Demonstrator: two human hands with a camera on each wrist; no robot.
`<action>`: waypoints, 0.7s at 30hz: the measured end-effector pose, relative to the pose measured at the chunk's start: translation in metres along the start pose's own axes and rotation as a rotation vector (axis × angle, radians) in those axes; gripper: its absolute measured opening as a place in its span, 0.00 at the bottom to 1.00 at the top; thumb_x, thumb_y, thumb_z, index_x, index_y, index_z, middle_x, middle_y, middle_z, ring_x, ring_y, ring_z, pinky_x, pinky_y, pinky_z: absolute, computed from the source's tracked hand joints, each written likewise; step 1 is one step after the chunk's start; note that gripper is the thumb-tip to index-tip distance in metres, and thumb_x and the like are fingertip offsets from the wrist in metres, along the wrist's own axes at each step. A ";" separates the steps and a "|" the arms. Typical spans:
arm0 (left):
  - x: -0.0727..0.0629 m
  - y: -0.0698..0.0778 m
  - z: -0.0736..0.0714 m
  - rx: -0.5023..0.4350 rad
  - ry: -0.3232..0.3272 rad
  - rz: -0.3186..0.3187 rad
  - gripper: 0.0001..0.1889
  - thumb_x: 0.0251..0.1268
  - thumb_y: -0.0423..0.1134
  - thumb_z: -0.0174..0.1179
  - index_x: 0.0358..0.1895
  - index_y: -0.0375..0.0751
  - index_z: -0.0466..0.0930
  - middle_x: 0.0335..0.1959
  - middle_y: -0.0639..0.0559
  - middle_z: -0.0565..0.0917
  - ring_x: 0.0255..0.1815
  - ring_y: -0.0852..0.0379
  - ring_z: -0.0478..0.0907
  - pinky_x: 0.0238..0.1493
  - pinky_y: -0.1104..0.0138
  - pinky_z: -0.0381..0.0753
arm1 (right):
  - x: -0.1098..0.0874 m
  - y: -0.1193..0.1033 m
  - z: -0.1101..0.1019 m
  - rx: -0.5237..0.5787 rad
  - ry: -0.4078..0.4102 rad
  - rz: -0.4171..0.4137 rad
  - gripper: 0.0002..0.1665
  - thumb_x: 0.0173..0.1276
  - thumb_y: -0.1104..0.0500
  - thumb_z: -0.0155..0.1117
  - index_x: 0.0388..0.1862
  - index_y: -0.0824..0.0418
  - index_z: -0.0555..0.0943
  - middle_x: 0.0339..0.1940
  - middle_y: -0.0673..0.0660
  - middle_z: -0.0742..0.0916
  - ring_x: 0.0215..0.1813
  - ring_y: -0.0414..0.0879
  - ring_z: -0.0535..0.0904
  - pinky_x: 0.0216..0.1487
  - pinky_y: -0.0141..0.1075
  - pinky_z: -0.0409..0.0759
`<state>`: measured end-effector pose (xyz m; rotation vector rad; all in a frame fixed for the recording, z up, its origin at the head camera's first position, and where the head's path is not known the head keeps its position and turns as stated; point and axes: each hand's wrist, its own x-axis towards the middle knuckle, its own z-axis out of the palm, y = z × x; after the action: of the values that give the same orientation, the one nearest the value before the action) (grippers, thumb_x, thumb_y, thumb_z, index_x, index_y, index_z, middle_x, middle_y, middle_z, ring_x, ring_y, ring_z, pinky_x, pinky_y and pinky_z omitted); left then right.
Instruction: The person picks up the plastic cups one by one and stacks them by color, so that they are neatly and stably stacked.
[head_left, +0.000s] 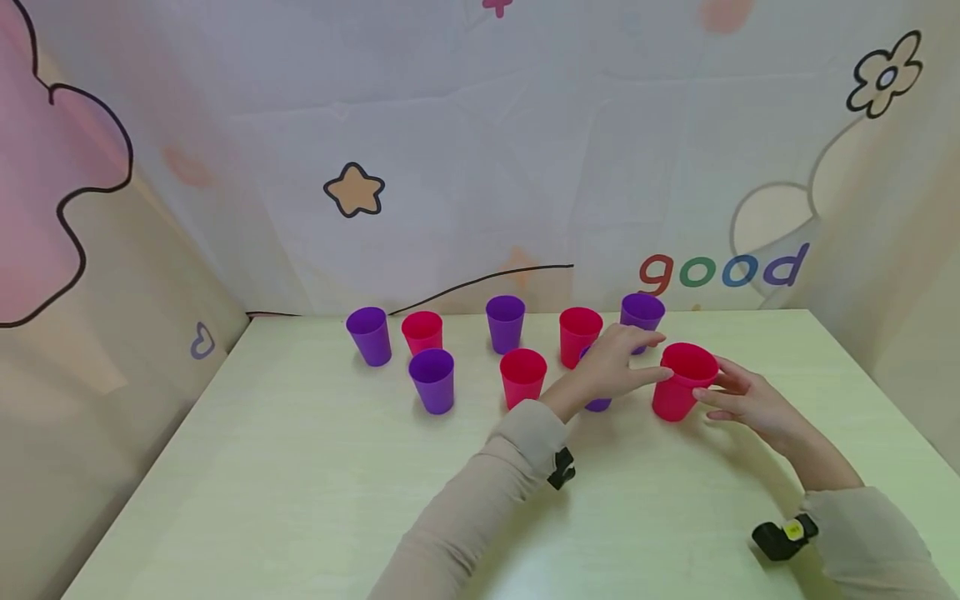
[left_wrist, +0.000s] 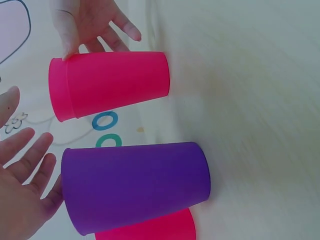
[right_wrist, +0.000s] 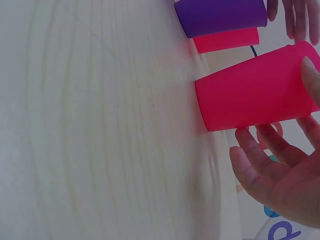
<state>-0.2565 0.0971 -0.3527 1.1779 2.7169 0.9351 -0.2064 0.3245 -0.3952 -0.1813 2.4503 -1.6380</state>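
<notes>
At the right end of the front row stands a red plastic cup (head_left: 675,402), upright on the table. My right hand (head_left: 753,406) holds it from the right, thumb near the rim and fingers on the far side, as the right wrist view of the same red cup (right_wrist: 255,92) shows. My left hand (head_left: 611,367) reaches over a purple cup (head_left: 597,406), which it partly hides. In the left wrist view its fingers are spread beside that purple cup (left_wrist: 135,185), gripping nothing. Its thumb tip is close to the red cup's rim; contact is unclear.
Other cups stand upright in two rows: purple (head_left: 433,385) and red (head_left: 522,373) in front, with purple (head_left: 369,337), red (head_left: 422,332), purple (head_left: 506,327), red (head_left: 577,335) and purple (head_left: 642,312) behind. A printed cloth (head_left: 480,183) hangs behind the pale table (head_left: 300,500).
</notes>
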 end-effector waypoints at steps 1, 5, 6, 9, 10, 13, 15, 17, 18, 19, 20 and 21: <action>-0.002 0.000 -0.001 -0.003 0.004 0.007 0.28 0.59 0.49 0.59 0.62 0.45 0.69 0.55 0.55 0.75 0.54 0.62 0.65 0.48 0.78 0.65 | 0.000 0.000 0.000 0.001 0.000 -0.003 0.42 0.65 0.53 0.58 0.70 0.65 0.50 0.50 0.48 0.74 0.44 0.42 0.78 0.44 0.39 0.79; -0.010 0.001 -0.004 -0.016 0.012 0.032 0.28 0.59 0.48 0.59 0.62 0.45 0.69 0.57 0.55 0.74 0.54 0.62 0.65 0.45 0.80 0.65 | 0.002 0.004 -0.001 0.006 -0.003 -0.017 0.40 0.65 0.54 0.58 0.70 0.64 0.51 0.47 0.44 0.74 0.43 0.42 0.78 0.42 0.39 0.79; -0.011 0.002 -0.005 -0.016 0.016 0.039 0.28 0.59 0.48 0.59 0.62 0.45 0.69 0.57 0.55 0.74 0.54 0.61 0.65 0.46 0.79 0.65 | 0.002 0.004 -0.001 0.009 -0.004 -0.019 0.40 0.65 0.54 0.58 0.70 0.64 0.52 0.47 0.44 0.74 0.43 0.41 0.78 0.42 0.39 0.79; -0.016 0.002 -0.007 -0.011 0.041 0.075 0.27 0.59 0.47 0.60 0.62 0.44 0.69 0.57 0.54 0.74 0.56 0.61 0.66 0.51 0.78 0.63 | 0.002 0.005 -0.001 0.020 -0.008 -0.018 0.40 0.65 0.54 0.58 0.70 0.64 0.51 0.46 0.43 0.75 0.43 0.40 0.79 0.42 0.39 0.79; -0.018 0.002 -0.008 -0.007 0.049 0.090 0.27 0.59 0.47 0.60 0.61 0.43 0.69 0.57 0.54 0.75 0.56 0.61 0.66 0.51 0.78 0.63 | 0.002 0.004 -0.001 0.024 -0.011 -0.019 0.40 0.66 0.55 0.58 0.70 0.65 0.51 0.46 0.43 0.75 0.43 0.39 0.79 0.42 0.39 0.79; -0.024 0.003 -0.010 -0.012 0.061 0.122 0.27 0.59 0.46 0.60 0.61 0.42 0.70 0.57 0.53 0.75 0.55 0.61 0.67 0.52 0.78 0.64 | 0.002 0.002 0.000 0.024 -0.010 -0.008 0.42 0.65 0.54 0.58 0.70 0.67 0.49 0.47 0.45 0.74 0.43 0.38 0.78 0.43 0.39 0.79; -0.030 0.003 -0.010 -0.022 0.060 0.139 0.27 0.59 0.47 0.60 0.61 0.42 0.70 0.57 0.53 0.75 0.55 0.61 0.67 0.52 0.78 0.64 | 0.001 0.001 0.001 0.017 -0.003 0.005 0.42 0.65 0.54 0.58 0.70 0.66 0.49 0.48 0.47 0.74 0.44 0.38 0.78 0.44 0.40 0.79; -0.035 0.004 -0.012 -0.036 0.061 0.150 0.27 0.58 0.47 0.60 0.61 0.42 0.70 0.56 0.53 0.75 0.55 0.62 0.67 0.52 0.77 0.64 | 0.001 0.001 0.001 0.005 0.000 0.010 0.42 0.65 0.53 0.58 0.70 0.66 0.49 0.50 0.50 0.74 0.44 0.38 0.77 0.44 0.40 0.79; -0.037 0.004 -0.012 -0.038 0.065 0.157 0.27 0.58 0.47 0.60 0.61 0.42 0.70 0.56 0.53 0.75 0.55 0.62 0.67 0.53 0.77 0.64 | 0.000 0.001 0.001 -0.001 0.003 0.011 0.43 0.65 0.53 0.58 0.70 0.66 0.49 0.52 0.53 0.73 0.44 0.38 0.77 0.44 0.40 0.79; -0.039 0.004 -0.013 -0.041 0.071 0.166 0.27 0.58 0.47 0.60 0.61 0.42 0.70 0.55 0.53 0.75 0.55 0.62 0.67 0.53 0.77 0.63 | 0.001 0.001 0.001 -0.005 0.004 0.010 0.43 0.65 0.53 0.58 0.70 0.66 0.49 0.53 0.55 0.73 0.44 0.38 0.77 0.44 0.40 0.79; -0.042 0.004 -0.014 -0.043 0.078 0.174 0.27 0.58 0.47 0.60 0.61 0.42 0.70 0.55 0.53 0.75 0.55 0.62 0.67 0.53 0.77 0.63 | 0.001 0.001 0.001 -0.009 0.003 0.009 0.43 0.65 0.53 0.58 0.70 0.66 0.49 0.54 0.58 0.72 0.44 0.38 0.77 0.44 0.41 0.79; -0.044 0.004 -0.015 -0.043 0.085 0.182 0.26 0.58 0.46 0.61 0.60 0.42 0.70 0.55 0.52 0.76 0.56 0.62 0.67 0.54 0.77 0.63 | 0.001 0.001 0.001 -0.012 0.003 0.008 0.43 0.65 0.52 0.58 0.70 0.66 0.49 0.55 0.60 0.71 0.44 0.37 0.76 0.44 0.41 0.79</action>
<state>-0.2265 0.0625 -0.3468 1.4281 2.6734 1.0828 -0.2072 0.3244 -0.3968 -0.1707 2.4607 -1.6220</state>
